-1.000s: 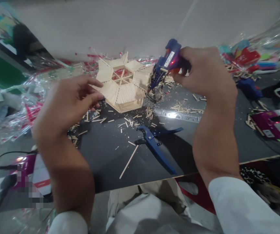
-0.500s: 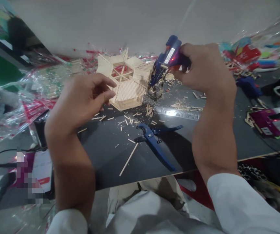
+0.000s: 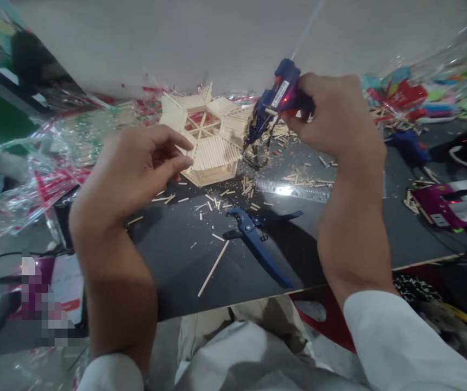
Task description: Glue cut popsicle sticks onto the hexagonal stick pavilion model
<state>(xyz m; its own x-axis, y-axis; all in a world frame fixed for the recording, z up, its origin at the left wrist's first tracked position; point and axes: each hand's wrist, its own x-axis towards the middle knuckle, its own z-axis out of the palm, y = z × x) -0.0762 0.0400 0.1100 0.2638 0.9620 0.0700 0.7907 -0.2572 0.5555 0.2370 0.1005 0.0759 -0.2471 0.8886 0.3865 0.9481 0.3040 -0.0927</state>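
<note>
A many-sided model of thin wooden sticks (image 3: 213,149), with flared slatted panels and an open spoked centre, sits on the dark table. My left hand (image 3: 136,168) is at its near left side, thumb and forefinger closed on its edge; the other fingers curl partly out of sight. In my right hand (image 3: 331,114) is a blue glue gun (image 3: 276,98), with a red light showing and a clear glue stick rising from its back. Its nozzle points down beside the model's right side. Blue cutters (image 3: 258,244) lie open nearer me, by a loose wooden stick (image 3: 213,269).
A clear ruler (image 3: 294,190) and many cut stick pieces (image 3: 247,187) lie across the table. Plastic wrapping (image 3: 54,174) is heaped at left, near a phone (image 3: 68,282). A purple power block (image 3: 441,203) with cables is at right. A wall (image 3: 217,43) stands behind.
The glue gun in my right hand has shifted very slightly left, along with most of the view. My left hand keeps its place at the model.
</note>
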